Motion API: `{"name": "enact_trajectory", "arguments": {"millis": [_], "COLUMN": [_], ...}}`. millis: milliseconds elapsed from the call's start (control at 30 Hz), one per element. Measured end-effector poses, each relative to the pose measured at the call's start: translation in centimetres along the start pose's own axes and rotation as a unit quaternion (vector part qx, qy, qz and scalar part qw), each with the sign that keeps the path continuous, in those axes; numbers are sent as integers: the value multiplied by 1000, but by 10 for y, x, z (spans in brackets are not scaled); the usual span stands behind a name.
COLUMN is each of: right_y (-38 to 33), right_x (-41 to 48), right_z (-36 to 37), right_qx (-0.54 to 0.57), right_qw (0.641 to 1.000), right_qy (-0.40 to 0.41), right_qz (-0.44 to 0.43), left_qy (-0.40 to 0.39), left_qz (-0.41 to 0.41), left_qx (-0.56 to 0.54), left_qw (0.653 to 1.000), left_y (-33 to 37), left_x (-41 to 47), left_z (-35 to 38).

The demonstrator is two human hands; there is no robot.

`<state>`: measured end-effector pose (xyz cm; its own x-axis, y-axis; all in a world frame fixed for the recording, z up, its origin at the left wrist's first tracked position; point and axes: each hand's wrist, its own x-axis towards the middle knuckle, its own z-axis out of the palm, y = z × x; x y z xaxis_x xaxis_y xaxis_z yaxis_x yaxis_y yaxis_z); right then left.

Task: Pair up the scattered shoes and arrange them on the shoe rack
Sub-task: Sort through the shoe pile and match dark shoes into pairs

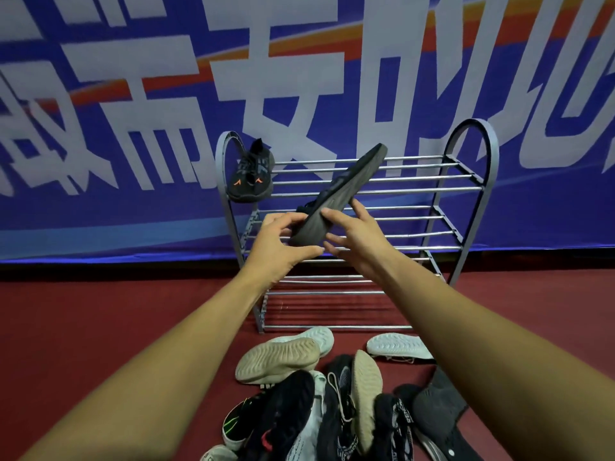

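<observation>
A dark shoe (342, 191) hangs in the air in front of the metal shoe rack (416, 188), its grey sole turned toward me and its toe pointing up to the right. My left hand (283, 241) grips its near end from the left. My right hand (352, 234) pinches the same end from the right. A matching black shoe with orange marks (251, 176) rests on the left end of the rack's top shelf. A pile of scattered shoes (332, 394) lies on the floor below my arms.
The rack stands against a blue banner wall (133, 94) on a red floor (100, 321). Pale-soled shoes (279, 357) and a white shoe (399, 347) lie just before the rack's bottom shelf. The lower shelves hold nothing visible.
</observation>
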<state>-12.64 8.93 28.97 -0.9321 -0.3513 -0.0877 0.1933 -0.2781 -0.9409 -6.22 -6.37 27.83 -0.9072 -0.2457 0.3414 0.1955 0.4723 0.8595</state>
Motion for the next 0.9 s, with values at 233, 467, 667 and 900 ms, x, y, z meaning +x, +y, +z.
{"name": "enact_trajectory", "arguments": {"millis": [233, 467, 667, 900], "right_y": [-7, -6, -17, -9], "right_x": [18, 25, 40, 50], "right_z": [13, 13, 10, 19], "right_qx": [51, 80, 114, 93], "right_qw": [998, 997, 993, 995], "right_qy": [26, -17, -7, -17], "right_qz": [-9, -2, -1, -23], "left_qy": [56, 13, -53, 22], "left_qz": [-38, -261, -271, -270], "left_qx": [-90, -267, -387, -425], "left_qw": [994, 928, 880, 864], "left_y": [6, -8, -5, -15], "left_x": [16, 31, 33, 46], "left_z": [-11, -8, -11, -9]}}
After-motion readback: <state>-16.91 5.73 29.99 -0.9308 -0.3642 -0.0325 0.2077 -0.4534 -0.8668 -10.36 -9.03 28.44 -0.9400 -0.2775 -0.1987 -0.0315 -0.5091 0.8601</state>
